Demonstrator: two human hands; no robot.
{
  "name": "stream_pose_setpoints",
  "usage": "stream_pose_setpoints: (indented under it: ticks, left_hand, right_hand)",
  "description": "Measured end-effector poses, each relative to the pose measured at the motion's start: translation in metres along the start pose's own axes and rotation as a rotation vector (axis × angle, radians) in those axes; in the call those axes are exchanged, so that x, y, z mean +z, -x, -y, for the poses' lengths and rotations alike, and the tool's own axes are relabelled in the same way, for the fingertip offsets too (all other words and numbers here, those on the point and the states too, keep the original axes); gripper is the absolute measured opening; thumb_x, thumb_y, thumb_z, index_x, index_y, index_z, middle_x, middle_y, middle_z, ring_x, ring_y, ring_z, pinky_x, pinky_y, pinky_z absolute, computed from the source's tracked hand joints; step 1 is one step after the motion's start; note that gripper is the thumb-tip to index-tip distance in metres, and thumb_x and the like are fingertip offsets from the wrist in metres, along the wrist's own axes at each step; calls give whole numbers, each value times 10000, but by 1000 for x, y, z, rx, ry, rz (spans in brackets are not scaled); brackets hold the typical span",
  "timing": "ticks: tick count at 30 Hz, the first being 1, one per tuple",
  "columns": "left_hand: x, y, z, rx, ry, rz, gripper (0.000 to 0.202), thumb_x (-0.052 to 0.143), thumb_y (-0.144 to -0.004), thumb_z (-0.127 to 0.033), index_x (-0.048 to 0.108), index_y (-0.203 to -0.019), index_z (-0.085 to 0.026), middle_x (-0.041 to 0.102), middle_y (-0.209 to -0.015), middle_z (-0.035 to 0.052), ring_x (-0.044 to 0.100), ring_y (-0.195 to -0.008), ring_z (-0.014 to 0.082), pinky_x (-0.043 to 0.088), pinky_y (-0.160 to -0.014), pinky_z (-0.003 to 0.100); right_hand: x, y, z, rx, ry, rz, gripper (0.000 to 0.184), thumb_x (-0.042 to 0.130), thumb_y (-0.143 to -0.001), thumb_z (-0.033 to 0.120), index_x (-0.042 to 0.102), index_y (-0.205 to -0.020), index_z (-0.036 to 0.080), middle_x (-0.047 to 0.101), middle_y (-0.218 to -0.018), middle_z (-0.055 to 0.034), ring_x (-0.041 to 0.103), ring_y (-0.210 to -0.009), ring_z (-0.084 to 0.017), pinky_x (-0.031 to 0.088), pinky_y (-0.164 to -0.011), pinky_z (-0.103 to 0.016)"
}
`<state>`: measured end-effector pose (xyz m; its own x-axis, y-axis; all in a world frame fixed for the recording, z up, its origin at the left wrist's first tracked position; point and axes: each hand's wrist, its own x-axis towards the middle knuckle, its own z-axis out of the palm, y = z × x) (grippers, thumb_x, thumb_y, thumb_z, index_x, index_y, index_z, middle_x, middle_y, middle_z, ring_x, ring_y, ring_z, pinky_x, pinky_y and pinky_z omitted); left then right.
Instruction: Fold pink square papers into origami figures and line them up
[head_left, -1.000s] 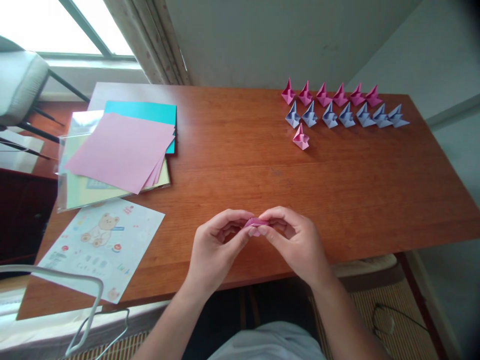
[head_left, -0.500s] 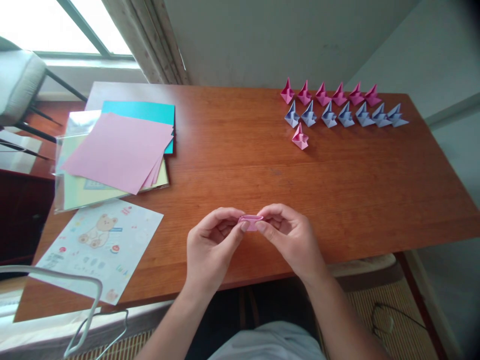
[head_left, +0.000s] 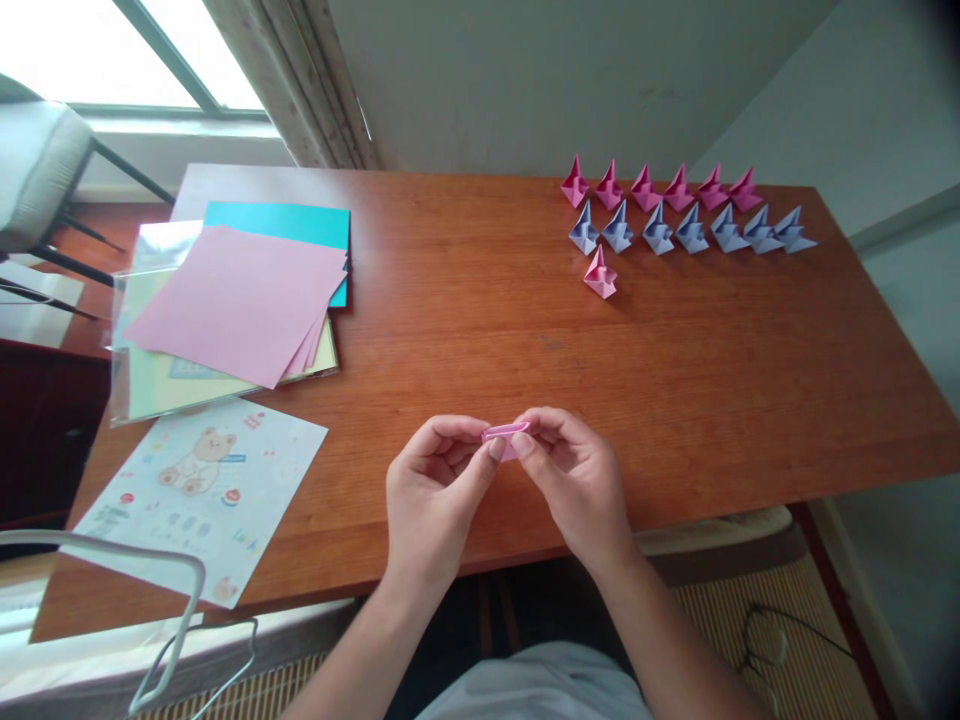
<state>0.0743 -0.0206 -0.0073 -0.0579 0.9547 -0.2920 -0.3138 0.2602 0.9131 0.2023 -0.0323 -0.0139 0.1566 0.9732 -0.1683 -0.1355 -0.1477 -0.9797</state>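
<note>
A small piece of folded pink paper (head_left: 508,431) is held between my two hands, above the front part of the wooden table. My left hand (head_left: 439,480) pinches its left end, the thumb on the near side and the fingers behind. On the right end, my right hand (head_left: 574,475) grips it the same way, thumb in front. The paper's upper edge shows as a narrow, layered opening facing up. Fingertips cover both of its ends.
Rows of folded paper figures stand at the back right: dark pink (head_left: 645,190), pale blue (head_left: 658,232) and one light pink (head_left: 601,275). Pink sheets (head_left: 240,300) lie over a teal sheet (head_left: 300,218) at left. A bear-printed sheet (head_left: 202,500) lies nearer.
Both hands have drawn slightly closer together, and the folded pink paper has shifted a little right and tilted, its right end higher. The hands still pinch it.
</note>
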Motion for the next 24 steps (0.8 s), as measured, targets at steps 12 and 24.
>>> stream_pose_setpoints:
  ticks: [12, 24]
  left_hand:
    - [2, 2, -1, 8, -19, -35, 163, 854, -754, -231, 708, -808, -184, 751, -801, 9, 726, -777, 137, 596, -756, 225]
    - [0, -1, -2, 17, -1, -34, 148, 858, -749, -203, 730, -819, -183, 750, -795, 4, 719, -759, 114, 582, -711, 173]
  right_hand:
    - [-1, -6, 6, -54, 126, 23, 105, 663, -896, 290, 688, -829, 215, 702, -813, -3, 668, -777, -155, 561, -747, -276]
    - [-4, -8, 5, -45, 108, 99, 95, 660, -919, 309, 662, -879, 223, 680, -849, -2, 661, -812, -157, 550, -762, -280]
